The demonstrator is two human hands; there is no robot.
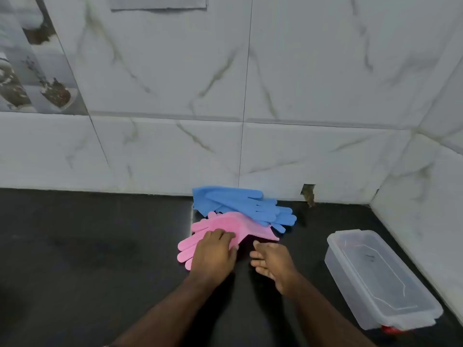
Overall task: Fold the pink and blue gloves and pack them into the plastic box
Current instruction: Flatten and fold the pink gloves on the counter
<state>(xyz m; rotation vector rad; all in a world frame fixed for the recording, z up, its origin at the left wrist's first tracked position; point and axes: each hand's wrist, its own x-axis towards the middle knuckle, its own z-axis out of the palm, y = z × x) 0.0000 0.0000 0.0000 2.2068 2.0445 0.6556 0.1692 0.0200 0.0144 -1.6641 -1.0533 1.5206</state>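
The pink gloves point(220, 225) lie on the black counter point(87, 259), fingers pointing left. Behind them, against the wall, the blue gloves point(240, 202) lie with fingers pointing right. My left hand point(213, 254) rests on the pink gloves, its fingers curled over their near edge. My right hand point(271, 262) hovers just right of it, fingers loosely spread, holding nothing. The clear plastic box point(411, 314) stands open and empty at the right, apart from both hands.
A marble-tiled wall point(250, 96) backs the counter and turns a corner at the right, close behind the box. A small hole point(308, 192) shows in the wall's base. A red clip point(389, 329) peeks from the box's near end.
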